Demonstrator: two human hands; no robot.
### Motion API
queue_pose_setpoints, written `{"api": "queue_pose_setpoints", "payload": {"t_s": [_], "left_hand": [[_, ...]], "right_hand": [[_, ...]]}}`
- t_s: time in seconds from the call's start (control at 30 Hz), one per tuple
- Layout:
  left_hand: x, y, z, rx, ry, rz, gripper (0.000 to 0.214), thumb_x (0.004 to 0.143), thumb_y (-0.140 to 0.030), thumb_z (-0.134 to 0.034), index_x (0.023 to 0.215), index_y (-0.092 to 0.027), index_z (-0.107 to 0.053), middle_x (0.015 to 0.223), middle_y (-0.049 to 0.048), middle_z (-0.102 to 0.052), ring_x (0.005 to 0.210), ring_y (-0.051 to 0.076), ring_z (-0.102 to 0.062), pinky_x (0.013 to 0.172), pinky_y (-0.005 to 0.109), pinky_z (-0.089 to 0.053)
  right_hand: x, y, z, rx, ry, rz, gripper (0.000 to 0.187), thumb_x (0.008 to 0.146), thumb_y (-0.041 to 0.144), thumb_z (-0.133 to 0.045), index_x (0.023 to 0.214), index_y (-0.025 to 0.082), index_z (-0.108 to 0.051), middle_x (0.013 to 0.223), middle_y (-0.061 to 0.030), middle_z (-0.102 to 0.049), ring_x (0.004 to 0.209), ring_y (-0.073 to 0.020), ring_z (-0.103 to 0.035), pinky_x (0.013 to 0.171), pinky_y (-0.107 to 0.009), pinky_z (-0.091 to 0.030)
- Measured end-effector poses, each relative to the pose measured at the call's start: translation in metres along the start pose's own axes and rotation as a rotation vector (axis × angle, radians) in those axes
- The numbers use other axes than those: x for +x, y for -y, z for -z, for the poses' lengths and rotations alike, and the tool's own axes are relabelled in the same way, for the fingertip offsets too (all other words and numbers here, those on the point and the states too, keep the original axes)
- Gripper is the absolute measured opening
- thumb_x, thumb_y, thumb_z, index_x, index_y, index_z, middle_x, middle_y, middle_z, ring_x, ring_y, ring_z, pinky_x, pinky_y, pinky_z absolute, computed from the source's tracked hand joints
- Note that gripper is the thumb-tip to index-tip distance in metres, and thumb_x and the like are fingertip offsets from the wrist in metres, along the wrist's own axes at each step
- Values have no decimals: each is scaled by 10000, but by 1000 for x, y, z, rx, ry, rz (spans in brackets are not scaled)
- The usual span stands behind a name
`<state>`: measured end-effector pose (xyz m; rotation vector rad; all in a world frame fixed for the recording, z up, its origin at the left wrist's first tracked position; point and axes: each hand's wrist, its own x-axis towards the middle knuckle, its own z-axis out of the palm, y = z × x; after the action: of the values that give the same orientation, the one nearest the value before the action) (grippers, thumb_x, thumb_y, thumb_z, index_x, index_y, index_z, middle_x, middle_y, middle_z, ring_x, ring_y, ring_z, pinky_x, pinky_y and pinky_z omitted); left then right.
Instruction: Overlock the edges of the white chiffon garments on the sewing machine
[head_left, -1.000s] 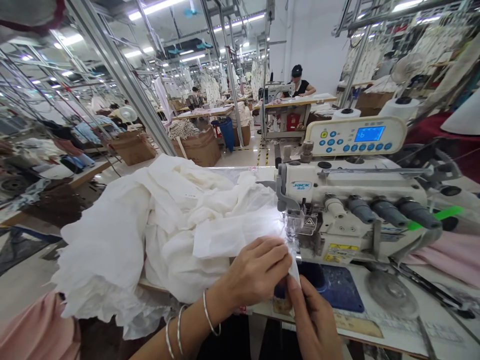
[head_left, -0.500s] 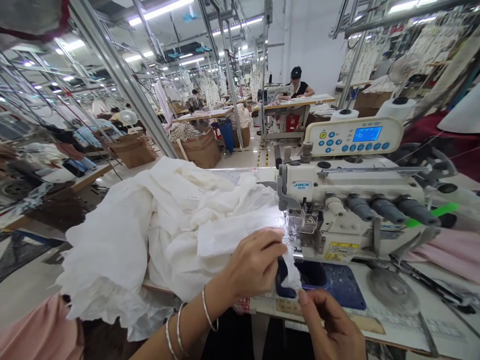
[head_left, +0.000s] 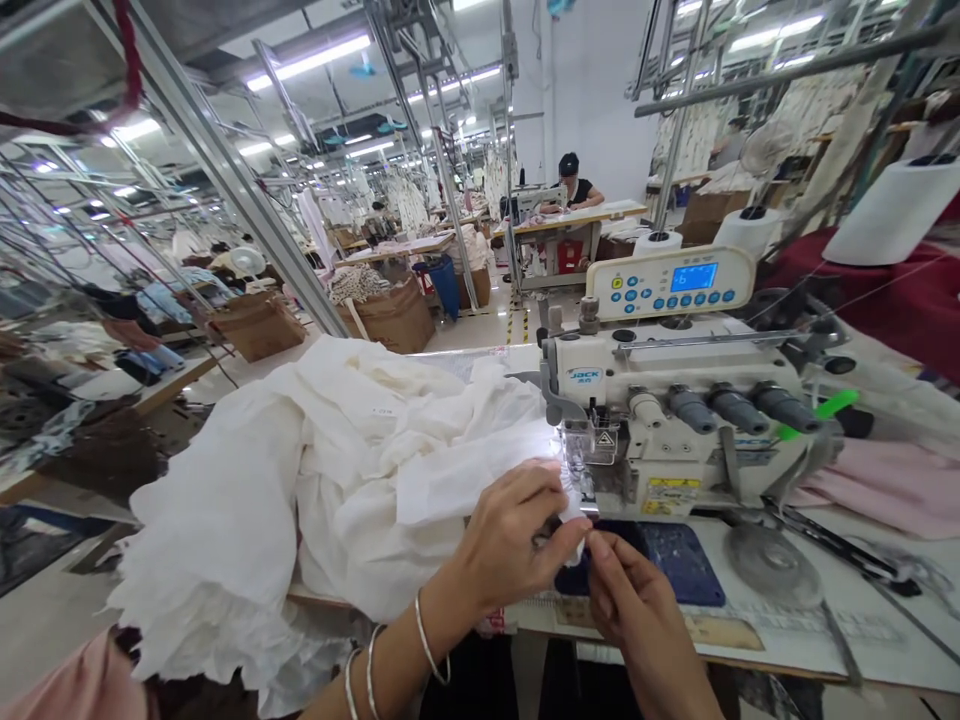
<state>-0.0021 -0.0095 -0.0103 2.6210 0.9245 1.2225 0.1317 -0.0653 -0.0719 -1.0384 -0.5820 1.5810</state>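
A heap of white fabric (head_left: 360, 450) lies left of the overlock sewing machine (head_left: 697, 390), and its narrow gathered edge runs under the lit needle area. My left hand (head_left: 514, 525), with bangles on the wrist, is closed on that edge just in front of the presser foot. Close beside it, my right hand (head_left: 637, 610) has thumb and index finger pinched together at the edge's near end. The two hands' fingertips almost meet, and they hide most of the fabric between them.
A control panel (head_left: 671, 283) tops the machine, with thread cones (head_left: 896, 210) behind. A dark blue plate (head_left: 679, 565) and a round grey disc (head_left: 772, 562) are on the table at right. Pink fabric (head_left: 877, 485) lies further right. Another person (head_left: 574, 185) sits sewing beyond.
My right hand has moved up and in towards the left hand's fingertips. The left thumb has shifted down to the fabric edge, and less of the strip shows. The view has turned slightly right.
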Motion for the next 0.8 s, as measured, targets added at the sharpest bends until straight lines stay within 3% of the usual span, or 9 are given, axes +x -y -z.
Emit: {"api": "queue_pose_setpoints", "payload": {"t_s": [0.17, 0.27, 0.4, 0.5, 0.63, 0.8], "left_hand": [[2, 2, -4, -2, -17, 40, 120, 877, -111, -525, 797, -147, -607, 838, 67, -645, 1027, 192, -639, 889, 320, -556], [3, 5, -1, -30, 39, 76, 125, 875, -98, -509, 821, -155, -607, 877, 69, -647, 1059, 191, -634, 870, 297, -559], [2, 5, 1, -33, 63, 76, 147, 881, -111, -506, 947, -149, -631, 950, 85, -640, 1072, 192, -623, 908, 317, -547], [-1, 3, -1, -19, 60, 59, 185, 876, -113, -513, 1011, -140, -636, 991, 99, -617, 1073, 197, -608, 897, 317, -551], [-3, 1, -2, -10, 90, 38, 241, 858, -80, -494, 1055, -140, -621, 1092, 119, -595, 1099, 207, -584, 905, 322, -548], [-3, 2, 3, -14, 118, -4, 322, 841, -30, -441, 1091, -156, -600, 1117, 109, -607, 1161, 218, -556, 1002, 376, -507]], "right_hand": [[1, 4, -1, 44, 194, -106, 399, 760, 530, -724, 837, 174, -560, 475, 139, -267, 426, -27, -119, 407, -163, -91], [2, 4, -2, 86, 227, -109, 354, 737, 453, -773, 758, 160, -575, 505, 125, -278, 441, -30, -155, 409, -155, -144], [2, -1, 1, 151, 144, -2, 309, 737, 386, -782, 680, 165, -575, 716, 41, -493, 607, -71, -399, 564, -172, -390], [4, -7, 3, 173, 25, 63, 336, 716, 424, -791, 688, 191, -550, 818, 36, -538, 718, -99, -464, 620, -174, -438], [6, -7, -2, 147, -2, 33, 365, 699, 475, -796, 841, 192, -615, 753, 48, -510, 585, -67, -407, 493, -153, -382], [0, 1, -2, 164, 120, -76, 397, 674, 467, -814, 664, 158, -565, 563, 96, -293, 488, -41, -171, 405, -144, -197]]}}
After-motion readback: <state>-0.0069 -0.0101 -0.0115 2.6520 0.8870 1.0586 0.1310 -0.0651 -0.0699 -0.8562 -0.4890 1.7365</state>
